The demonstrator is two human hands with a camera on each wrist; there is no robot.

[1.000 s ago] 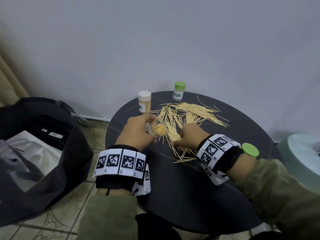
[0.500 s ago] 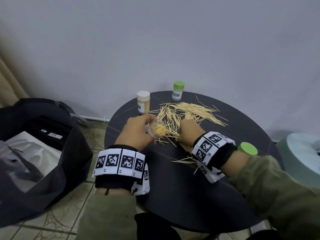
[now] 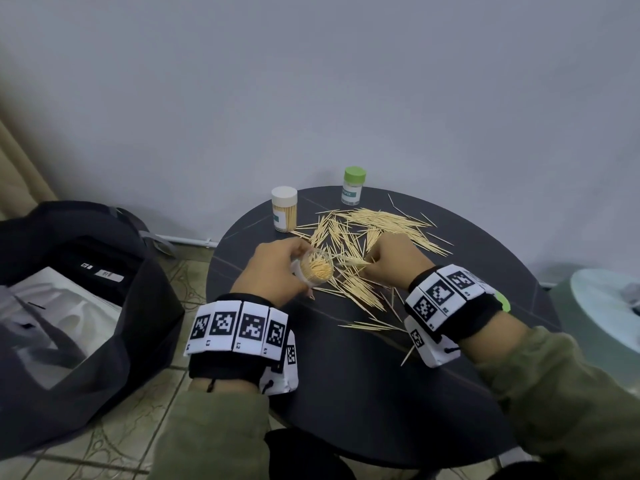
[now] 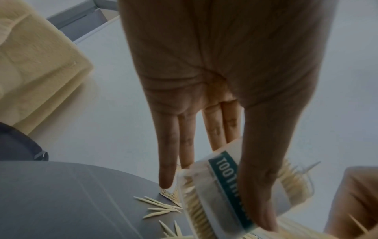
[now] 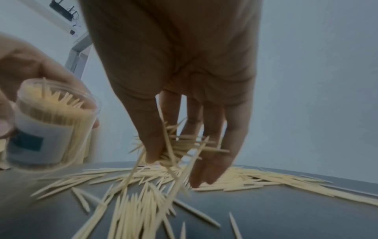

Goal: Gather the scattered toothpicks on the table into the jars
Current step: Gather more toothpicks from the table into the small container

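Observation:
My left hand (image 3: 277, 268) grips an open clear jar (image 3: 314, 265) packed with toothpicks, tilted with its mouth toward me and to the right; the same jar (image 5: 49, 122) shows in the right wrist view and its teal label (image 4: 227, 182) in the left wrist view. Just right of it, my right hand (image 3: 391, 261) pinches a small bunch of toothpicks (image 5: 175, 145) between thumb and fingers, lifted off the table. Many loose toothpicks (image 3: 377, 226) lie scattered over the dark round table (image 3: 346, 382).
A white-lidded jar (image 3: 284, 209) full of toothpicks and a green-lidded jar (image 3: 353, 185) stand at the table's far edge. A loose green lid (image 3: 504, 301) lies by my right wrist. A black bag (image 3: 79, 306) sits on the floor to the left, a pale round bin (image 3: 606, 306) to the right.
My right hand slid from the near toothpicks up to the pile's middle, closed on a bunch and lifted it beside the jar's mouth. The left hand has kept the jar in place.

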